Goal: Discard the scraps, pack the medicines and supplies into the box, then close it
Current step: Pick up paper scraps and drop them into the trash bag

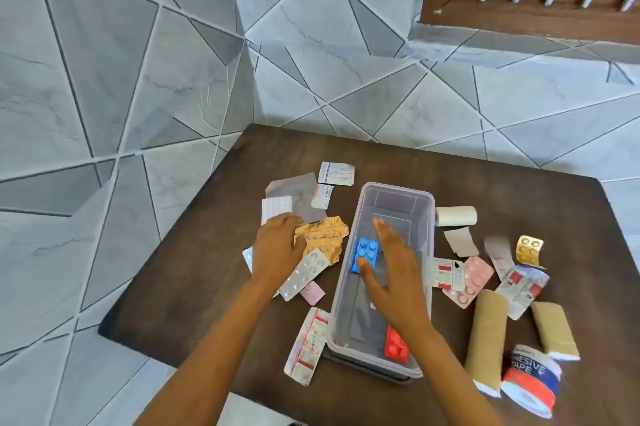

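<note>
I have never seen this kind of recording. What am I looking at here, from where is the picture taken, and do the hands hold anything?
One picture, from a camera on the person's head, looking down. No machine: two bare hands. On the dark table stands a clear plastic box holding a blue pill pack and a red pill pack. Around it lie blister strips, paper scraps, bandage rolls and adhesive tape. The right hand hovers open over the box; the left hand rests on scraps, its grip unclear.
</note>
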### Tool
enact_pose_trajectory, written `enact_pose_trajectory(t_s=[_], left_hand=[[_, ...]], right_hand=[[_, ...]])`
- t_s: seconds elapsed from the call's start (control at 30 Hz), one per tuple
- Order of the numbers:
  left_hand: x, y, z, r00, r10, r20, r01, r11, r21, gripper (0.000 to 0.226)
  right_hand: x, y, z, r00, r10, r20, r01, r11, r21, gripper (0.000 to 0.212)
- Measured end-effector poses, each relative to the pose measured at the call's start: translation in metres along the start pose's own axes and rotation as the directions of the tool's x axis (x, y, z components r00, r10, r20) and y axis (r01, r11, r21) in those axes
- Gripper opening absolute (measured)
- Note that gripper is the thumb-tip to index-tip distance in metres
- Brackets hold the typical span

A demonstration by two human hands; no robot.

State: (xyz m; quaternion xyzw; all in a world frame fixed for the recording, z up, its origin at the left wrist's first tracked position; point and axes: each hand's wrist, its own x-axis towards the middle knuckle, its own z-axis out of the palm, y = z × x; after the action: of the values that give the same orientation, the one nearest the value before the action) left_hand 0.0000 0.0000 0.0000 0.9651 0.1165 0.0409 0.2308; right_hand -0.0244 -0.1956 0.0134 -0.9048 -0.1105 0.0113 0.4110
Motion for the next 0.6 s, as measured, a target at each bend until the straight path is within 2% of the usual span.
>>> enact_pose_trajectory(t_s=[0.17,0.27,0.4,0.47,0.6], left_hand=[[0.061,-0.012,0.027,0.99,-0.085,0.117,0.078,0.995,0.066,0.044],[0.093,-0.019,0.04,0.988,-0.073,0.136,0.057,0.991,0.117,0.054],[0.117,-0.027,0.052,0.971,-0.069,0.229,0.034,0.988,0.152,0.067],[0.118,-0.033,0.059,0.973,-0.061,0.222,0.027,0.988,0.151,0.063],[0.116,-0.041,0.067,0.993,-0.079,0.089,0.073,0.995,0.068,0.046]], right_hand=[[0.019,0.013,0.006,1.0,-0.001,0.016,0.002,1.0,-0.03,0.072],[0.028,0.019,0.013,1.0,0.0,-0.004,0.0,0.999,-0.041,0.069],[0.035,0.019,0.024,0.998,0.061,-0.021,-0.061,0.998,-0.025,0.066],[0.038,0.017,0.028,0.996,0.088,-0.016,-0.089,0.996,-0.027,0.066],[0.041,0.014,0.035,0.994,0.106,-0.033,-0.107,0.994,-0.026,0.066]])
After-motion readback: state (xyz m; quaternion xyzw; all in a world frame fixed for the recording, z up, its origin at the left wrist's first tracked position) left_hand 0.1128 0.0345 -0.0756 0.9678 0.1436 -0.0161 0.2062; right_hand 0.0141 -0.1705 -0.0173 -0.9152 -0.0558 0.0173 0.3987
